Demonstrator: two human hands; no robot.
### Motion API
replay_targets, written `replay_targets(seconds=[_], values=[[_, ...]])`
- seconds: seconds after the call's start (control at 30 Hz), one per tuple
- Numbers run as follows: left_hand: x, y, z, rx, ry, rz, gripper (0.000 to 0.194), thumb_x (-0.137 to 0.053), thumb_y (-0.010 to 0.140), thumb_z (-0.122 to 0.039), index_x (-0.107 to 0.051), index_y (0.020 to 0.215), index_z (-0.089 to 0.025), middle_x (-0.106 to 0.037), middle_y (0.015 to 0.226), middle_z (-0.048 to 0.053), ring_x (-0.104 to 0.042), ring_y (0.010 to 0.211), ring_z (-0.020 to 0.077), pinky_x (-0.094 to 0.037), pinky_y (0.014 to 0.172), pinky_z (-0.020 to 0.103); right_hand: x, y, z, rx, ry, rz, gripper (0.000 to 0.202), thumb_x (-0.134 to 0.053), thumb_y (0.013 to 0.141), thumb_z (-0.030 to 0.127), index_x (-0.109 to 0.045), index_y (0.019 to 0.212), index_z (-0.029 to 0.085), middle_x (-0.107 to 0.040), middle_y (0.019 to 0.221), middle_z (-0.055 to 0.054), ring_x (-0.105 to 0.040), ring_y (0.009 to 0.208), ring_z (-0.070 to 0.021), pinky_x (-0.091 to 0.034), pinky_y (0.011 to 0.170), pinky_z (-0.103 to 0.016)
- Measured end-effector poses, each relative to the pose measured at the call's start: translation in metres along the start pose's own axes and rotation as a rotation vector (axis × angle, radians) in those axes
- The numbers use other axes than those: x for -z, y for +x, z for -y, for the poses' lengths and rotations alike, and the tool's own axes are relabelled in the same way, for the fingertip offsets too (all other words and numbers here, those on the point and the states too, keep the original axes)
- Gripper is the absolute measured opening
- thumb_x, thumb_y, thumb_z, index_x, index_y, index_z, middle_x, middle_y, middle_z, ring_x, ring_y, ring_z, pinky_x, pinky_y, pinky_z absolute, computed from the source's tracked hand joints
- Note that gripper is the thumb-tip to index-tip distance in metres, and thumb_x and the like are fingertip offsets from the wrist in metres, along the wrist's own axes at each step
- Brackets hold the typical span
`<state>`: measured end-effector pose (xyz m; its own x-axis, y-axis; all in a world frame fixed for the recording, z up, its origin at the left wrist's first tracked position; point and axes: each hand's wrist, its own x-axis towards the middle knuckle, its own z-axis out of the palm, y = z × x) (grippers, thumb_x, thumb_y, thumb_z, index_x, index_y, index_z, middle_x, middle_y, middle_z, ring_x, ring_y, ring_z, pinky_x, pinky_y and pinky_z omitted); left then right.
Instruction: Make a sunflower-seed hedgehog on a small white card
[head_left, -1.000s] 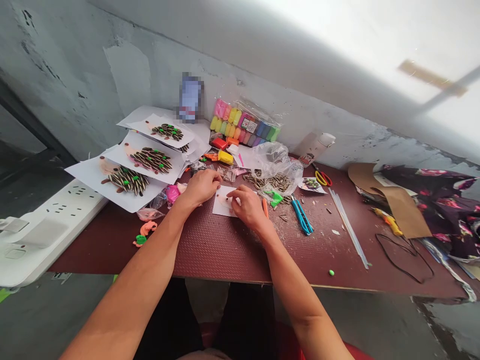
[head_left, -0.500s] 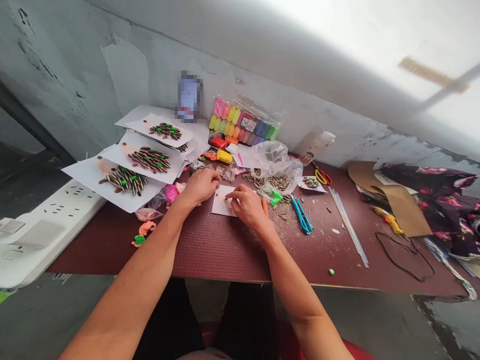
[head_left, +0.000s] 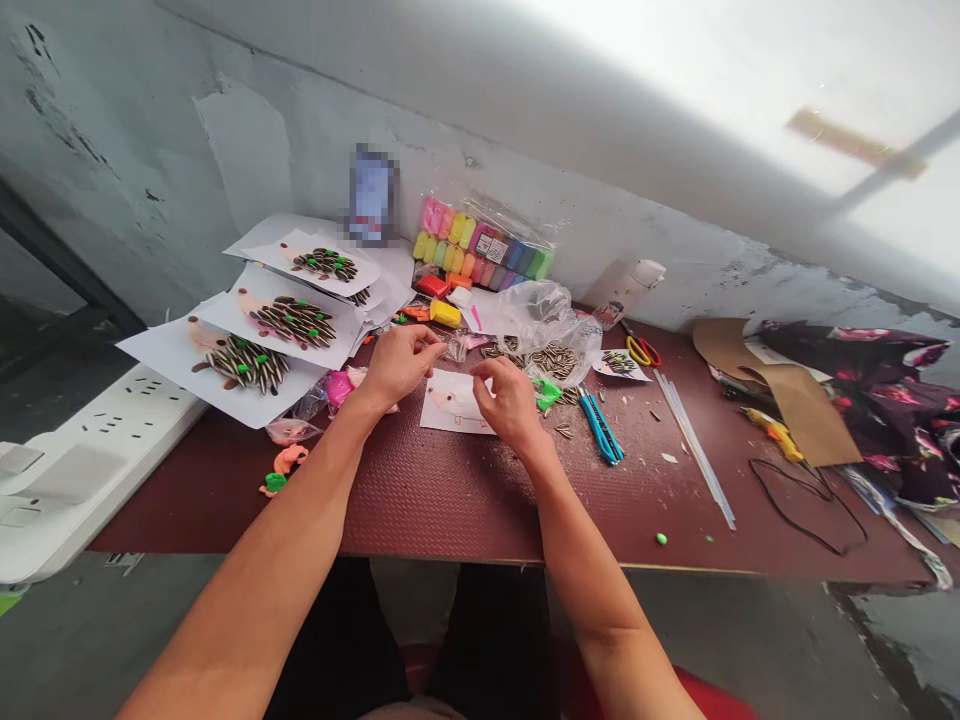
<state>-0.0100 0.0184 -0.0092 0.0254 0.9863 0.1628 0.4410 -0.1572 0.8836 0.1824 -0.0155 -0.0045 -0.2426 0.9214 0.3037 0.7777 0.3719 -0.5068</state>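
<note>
A small white card (head_left: 436, 417) with a hedgehog drawing, its face covered in pale modelling clay with dark dots, lies on the table between my hands. My left hand (head_left: 401, 365) hovers by the card's upper left corner, thumb and index finger brought together. Over the card's right part is my right hand (head_left: 508, 402), fingers curled and the thumb near the index finger. Whatever either pinch holds is too small to make out. Right of the card are a lump of green clay (head_left: 548, 393) and loose sunflower seeds (head_left: 553, 360) beside a clear plastic bag (head_left: 546, 310).
Finished hedgehog cards (head_left: 292, 322) with seed spines are stacked at left beside a white power strip (head_left: 120, 430). Packs of coloured clay (head_left: 487, 240) lean on the wall. A blue utility knife (head_left: 600, 428), scissors (head_left: 643, 351), glue sticks (head_left: 697, 450) and a glue gun (head_left: 780, 435) lie at right.
My hands have drawn apart and lifted off the card, uncovering the clay face and the drawn feet. The right hand's fingers have curled in. The view has shifted slightly.
</note>
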Motion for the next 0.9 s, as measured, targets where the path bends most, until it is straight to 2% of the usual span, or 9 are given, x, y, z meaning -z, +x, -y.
replay_targets(seconds=[0.1, 0.23, 0.3, 0.37, 0.53, 0.73, 0.9], values=[[-0.001, 0.000, -0.002, 0.008, -0.204, 0.090, 0.032, -0.069, 0.083, -0.046, -0.065, 0.072, -0.016, -0.068, 0.062, 0.002, -0.055, 0.049, 0.0110, -0.042, 0.050, 0.023, 0.003, 0.003, -0.003, -0.031, 0.148, -0.061, 0.016, -0.056, 0.090, 0.023, -0.072, 0.086, 0.019, -0.067, 0.081, -0.002, -0.055, 0.069, -0.0146, -0.043, 0.072, -0.027], [0.001, -0.005, -0.009, 0.064, -0.412, 0.258, 0.029, -0.069, 0.084, -0.042, -0.071, 0.091, -0.014, -0.078, 0.087, 0.008, -0.054, 0.047, 0.0074, -0.037, 0.042, 0.020, 0.007, 0.002, -0.004, -0.082, 0.374, -0.087, 0.023, -0.059, 0.091, 0.035, -0.067, 0.077, 0.019, -0.057, 0.066, 0.002, -0.045, 0.059, -0.0119, -0.036, 0.059, -0.025], [0.003, -0.008, -0.013, 0.073, -0.457, 0.322, 0.029, -0.071, 0.083, -0.039, -0.071, 0.098, -0.014, -0.079, 0.091, 0.010, -0.057, 0.048, 0.0076, -0.039, 0.043, 0.020, 0.008, -0.001, -0.006, -0.100, 0.463, -0.102, 0.027, -0.061, 0.090, 0.041, -0.066, 0.076, 0.019, -0.053, 0.062, 0.003, -0.042, 0.057, -0.0112, -0.033, 0.056, -0.025], [0.004, -0.011, -0.017, 0.085, -0.480, 0.350, 0.031, -0.073, 0.082, -0.039, -0.069, 0.100, -0.014, -0.079, 0.089, 0.009, -0.058, 0.049, 0.0080, -0.040, 0.044, 0.020, 0.009, -0.005, -0.007, -0.105, 0.526, -0.112, 0.024, -0.064, 0.088, 0.041, -0.068, 0.079, 0.019, -0.056, 0.065, 0.003, -0.041, 0.057, -0.0108, -0.032, 0.055, -0.025], [-0.001, -0.014, -0.021, 0.084, -0.496, 0.436, 0.039, -0.079, 0.075, -0.050, -0.064, 0.083, -0.015, -0.075, 0.080, 0.006, -0.055, 0.049, 0.0075, -0.039, 0.043, 0.019, 0.009, -0.013, -0.008, -0.092, 0.565, -0.108, 0.020, -0.071, 0.085, 0.039, -0.072, 0.085, 0.020, -0.066, 0.079, 0.001, -0.044, 0.061, -0.0104, -0.038, 0.059, -0.024], [-0.010, -0.014, -0.023, 0.059, -0.462, 0.466, 0.055, -0.080, 0.069, -0.068, -0.065, 0.073, -0.016, -0.052, 0.055, -0.004, -0.039, 0.042, 0.0047, -0.031, 0.040, 0.019, 0.004, -0.017, -0.002, -0.016, 0.479, -0.155, 0.018, -0.076, 0.084, 0.036, -0.070, 0.089, 0.020, -0.066, 0.084, 0.001, -0.047, 0.065, -0.0103, -0.042, 0.064, -0.024], [-0.011, -0.015, -0.023, 0.040, -0.442, 0.505, 0.059, -0.076, 0.070, -0.073, -0.064, 0.071, -0.016, -0.048, 0.052, -0.005, -0.038, 0.043, 0.0058, -0.028, 0.041, 0.020, 0.005, -0.019, 0.001, -0.021, 0.417, -0.178, 0.017, -0.074, 0.086, 0.035, -0.066, 0.084, 0.021, -0.065, 0.082, 0.001, -0.050, 0.067, -0.0114, -0.043, 0.065, -0.025]])
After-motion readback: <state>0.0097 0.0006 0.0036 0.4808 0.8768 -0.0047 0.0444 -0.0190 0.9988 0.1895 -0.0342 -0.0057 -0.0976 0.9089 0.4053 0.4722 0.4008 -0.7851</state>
